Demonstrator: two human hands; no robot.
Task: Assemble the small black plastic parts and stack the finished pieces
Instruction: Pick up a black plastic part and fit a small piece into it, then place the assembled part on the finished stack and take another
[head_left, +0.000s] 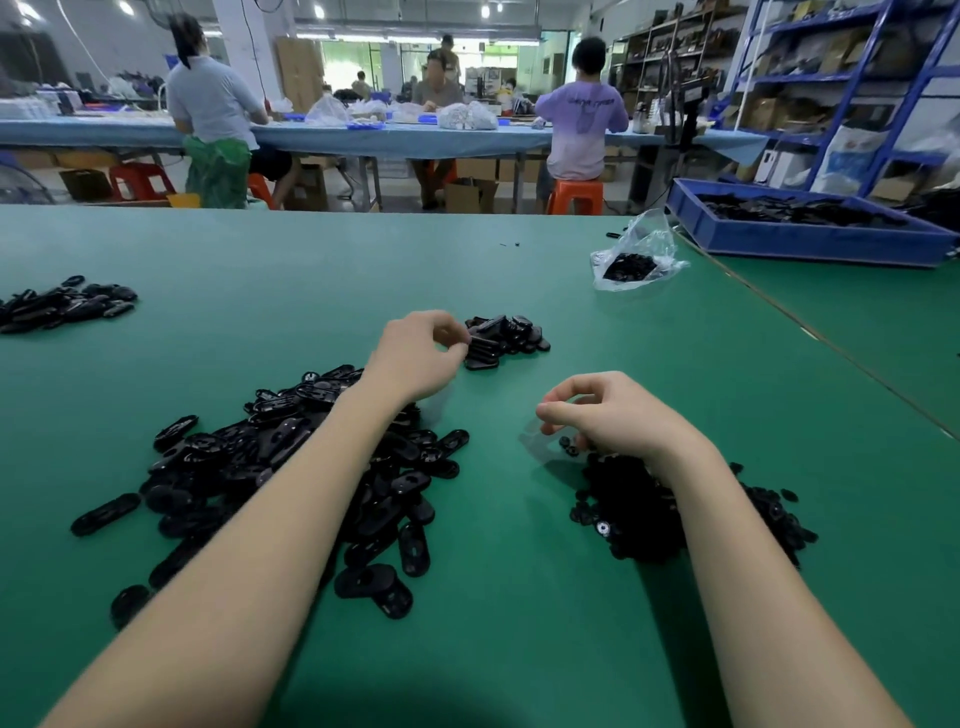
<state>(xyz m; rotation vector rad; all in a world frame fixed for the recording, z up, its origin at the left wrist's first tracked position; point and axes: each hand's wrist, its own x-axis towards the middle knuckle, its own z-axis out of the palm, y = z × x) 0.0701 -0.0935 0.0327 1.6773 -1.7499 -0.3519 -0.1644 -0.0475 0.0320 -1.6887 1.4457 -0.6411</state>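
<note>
From the head view, the left hand (415, 358) reached over the green counter (519, 597), its grip pinching a black oval piece at the edge of the small stack of finished pieces (506, 338). The right hand (618, 415) hovered, fingers curled, over the heap of small round parts (644, 509); whether it held one could not be told. Loose oval shells (291, 467) lay heaped beneath the left forearm.

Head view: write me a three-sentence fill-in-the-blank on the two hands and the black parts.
1. The left hand places a piece at the small stack that lies ____ of the big oval-part pile.
2. The right hand rests over the pile of ____ round parts.
3. The table mat is ____.

Missing words: beyond; small; green
</note>
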